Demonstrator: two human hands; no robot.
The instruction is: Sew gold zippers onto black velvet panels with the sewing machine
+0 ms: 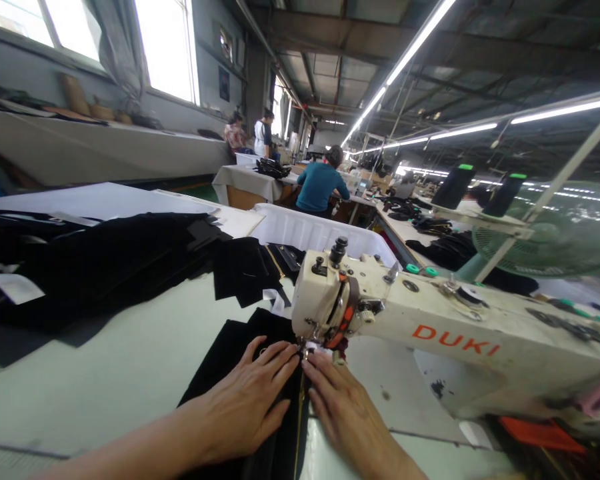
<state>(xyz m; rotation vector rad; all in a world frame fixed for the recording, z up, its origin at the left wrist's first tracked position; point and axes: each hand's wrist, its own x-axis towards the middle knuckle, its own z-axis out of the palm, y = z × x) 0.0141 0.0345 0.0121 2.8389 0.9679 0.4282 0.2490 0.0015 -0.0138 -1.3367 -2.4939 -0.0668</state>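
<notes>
My left hand (250, 399) lies flat with fingers spread on a piece of black fabric (230, 350) on the sewing table. My right hand (341, 408) lies flat beside it, fingers stretched toward the needle. Between the two hands runs a thin yellowish strip (300, 413), perhaps a zipper. Both sets of fingertips sit just in front of the presser foot (307, 347) of a white sewing machine (430, 327) marked DUKI.
A heap of black fabric pieces (105, 267) covers the table's left side. A white plastic bin (315, 230) stands behind the machine. A green fan (550, 233) is at the right. Other people work at tables farther back (323, 183).
</notes>
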